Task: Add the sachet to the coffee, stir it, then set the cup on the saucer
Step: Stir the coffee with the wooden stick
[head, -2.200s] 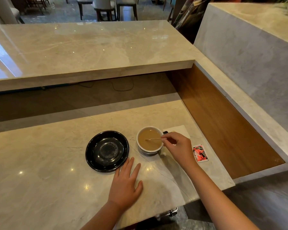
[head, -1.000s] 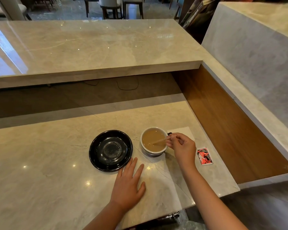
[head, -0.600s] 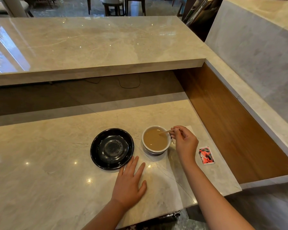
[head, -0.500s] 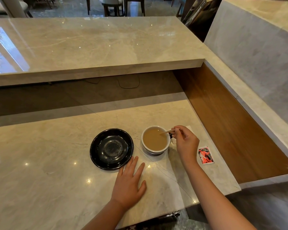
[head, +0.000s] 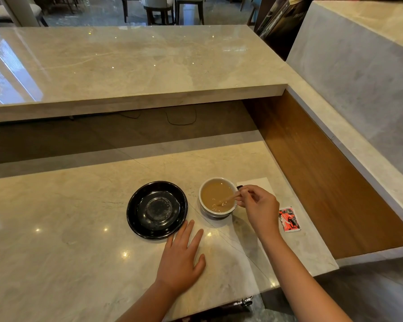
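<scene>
A white cup (head: 216, 211) of light brown coffee stands on the marble counter, just right of an empty black saucer (head: 157, 209). My right hand (head: 258, 206) is at the cup's right rim, pinching a thin wooden stirrer (head: 228, 198) whose tip dips into the coffee. My left hand (head: 181, 259) lies flat on the counter, palm down, fingers apart, just in front of the saucer and cup. A red sachet (head: 289, 219) lies on the counter to the right of my right hand.
A white napkin (head: 256, 182) lies behind the cup, partly under my hand. A raised marble bar top (head: 135, 63) runs across the back, a wooden side panel (head: 323, 173) bounds the right. The counter's front edge (head: 219, 305) is near my forearms.
The stirrer has moved around inside the cup, from the far rim toward the near side of the coffee. My left hand has stayed flat. The cup and saucer have not shifted.
</scene>
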